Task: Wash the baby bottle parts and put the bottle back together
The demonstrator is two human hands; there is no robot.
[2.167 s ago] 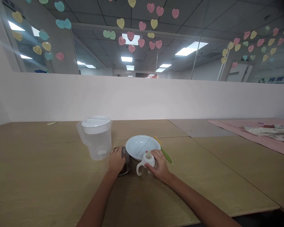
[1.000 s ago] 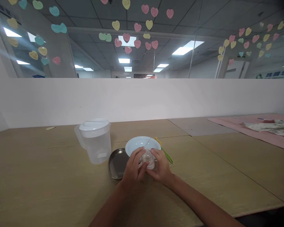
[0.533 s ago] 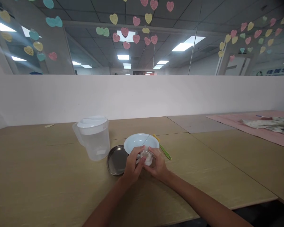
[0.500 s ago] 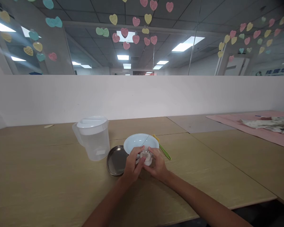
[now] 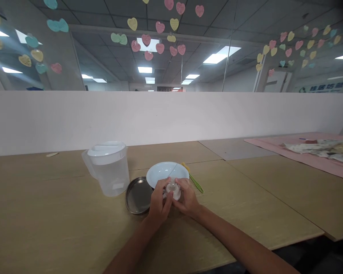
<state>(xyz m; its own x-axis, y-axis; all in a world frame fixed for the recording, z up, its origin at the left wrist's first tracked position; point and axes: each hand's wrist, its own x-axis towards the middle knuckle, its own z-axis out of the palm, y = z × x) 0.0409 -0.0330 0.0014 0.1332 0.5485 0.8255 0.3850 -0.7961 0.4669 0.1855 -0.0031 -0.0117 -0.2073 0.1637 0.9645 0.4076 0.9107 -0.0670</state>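
Between my two hands is a small baby bottle (image 5: 173, 189), with a clear dome-like top facing up at me and a white collar; its lower part is hidden. My left hand (image 5: 159, 199) grips it from the left, thumb against the near side. From the right, my right hand (image 5: 188, 198) has its fingers curled round it. Just behind the hands stands a pale blue-white bowl (image 5: 160, 173). A round metal tray (image 5: 138, 196) lies to the left, its right edge close to my left hand.
A translucent lidded pitcher (image 5: 111, 175) stands left of the tray. A green-handled brush (image 5: 196, 183) with a yellow head lies right of the bowl. Farther right, a pink cloth (image 5: 263, 146) carries crumpled fabric. The wooden table's (image 5: 260, 205) front edge runs at lower right; a white wall (image 5: 160, 118) rises behind.
The whole view has shifted slightly, so things appear a little farther left. Both hands keep hold of the baby bottle, with barely any change in grip.
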